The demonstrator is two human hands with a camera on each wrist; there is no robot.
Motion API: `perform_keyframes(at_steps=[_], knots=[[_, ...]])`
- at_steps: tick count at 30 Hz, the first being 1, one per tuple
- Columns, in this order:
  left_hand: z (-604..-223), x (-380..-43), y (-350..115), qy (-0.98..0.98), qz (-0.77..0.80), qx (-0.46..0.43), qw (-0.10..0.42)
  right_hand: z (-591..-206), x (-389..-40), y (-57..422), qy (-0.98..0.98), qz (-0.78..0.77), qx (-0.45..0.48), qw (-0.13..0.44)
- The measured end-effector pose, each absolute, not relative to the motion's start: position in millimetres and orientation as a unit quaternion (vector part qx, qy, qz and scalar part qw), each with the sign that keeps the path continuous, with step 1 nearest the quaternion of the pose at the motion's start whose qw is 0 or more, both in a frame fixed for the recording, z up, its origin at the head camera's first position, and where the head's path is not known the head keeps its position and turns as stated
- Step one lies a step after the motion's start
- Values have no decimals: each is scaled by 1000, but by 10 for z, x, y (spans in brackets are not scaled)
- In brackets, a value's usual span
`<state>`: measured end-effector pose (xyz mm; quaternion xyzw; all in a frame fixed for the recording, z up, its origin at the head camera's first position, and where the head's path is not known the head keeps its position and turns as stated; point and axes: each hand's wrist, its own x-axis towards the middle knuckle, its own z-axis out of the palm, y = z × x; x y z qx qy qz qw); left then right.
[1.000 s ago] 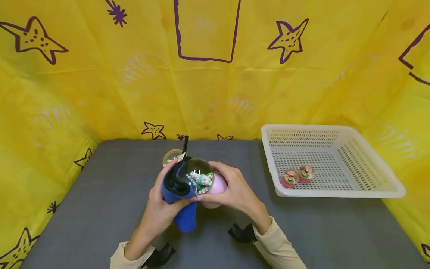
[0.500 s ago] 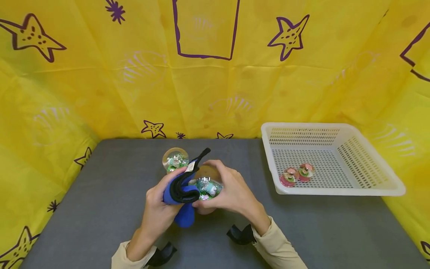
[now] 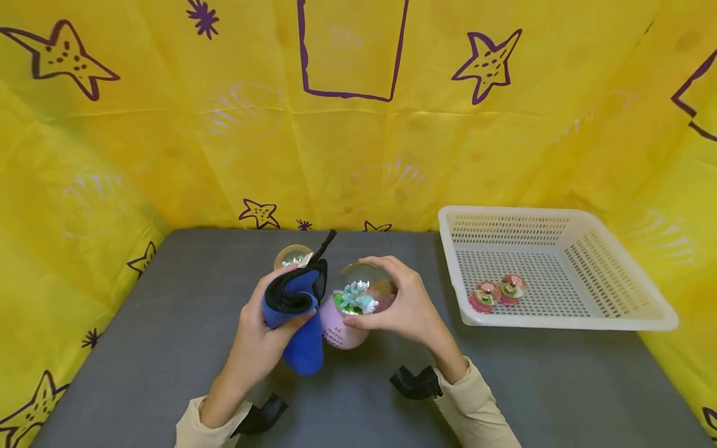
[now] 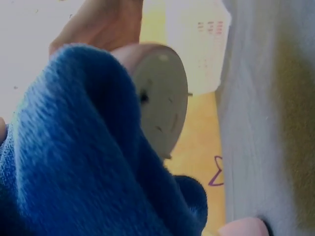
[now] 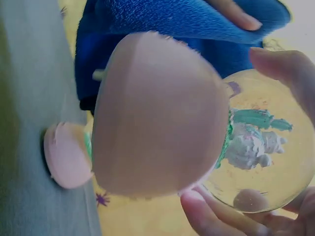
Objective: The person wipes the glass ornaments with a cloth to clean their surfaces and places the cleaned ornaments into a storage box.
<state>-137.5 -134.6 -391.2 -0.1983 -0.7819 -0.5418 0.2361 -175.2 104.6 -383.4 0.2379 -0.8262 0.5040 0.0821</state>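
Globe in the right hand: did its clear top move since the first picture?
Yes. The globe's clear top has swung right, closer to the basket.

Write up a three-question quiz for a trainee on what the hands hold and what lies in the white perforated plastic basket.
1. Open: what does the left hand hold?

2. Multiple choice: how many small clear globes with bright pink bases lie in the white perforated plastic basket?
a) one
b) two
c) four

3. True or false: the right hand holds a larger clear globe on a pale pink rounded base.

Key
1. A folded blue plush cloth with black edging.
2. b
3. True; it grips the globe around its clear dome.
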Motion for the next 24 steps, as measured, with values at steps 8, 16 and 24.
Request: perform_keyframes(at_steps=[8, 16, 24], knots=[[-3902, -1363, -1367, -820, -513, -213, 141, -3800, -1729, 1054, -775, 584, 240, 21], [-3968, -1351, -1285, -828, -517, -219, 9, -3775, -1690, 1030, -762, 593, 257, 43], [-3976, -1358, -1290, -824, -523, -205, 79, -3751, -1681, 1037, -733, 614, 290, 34]])
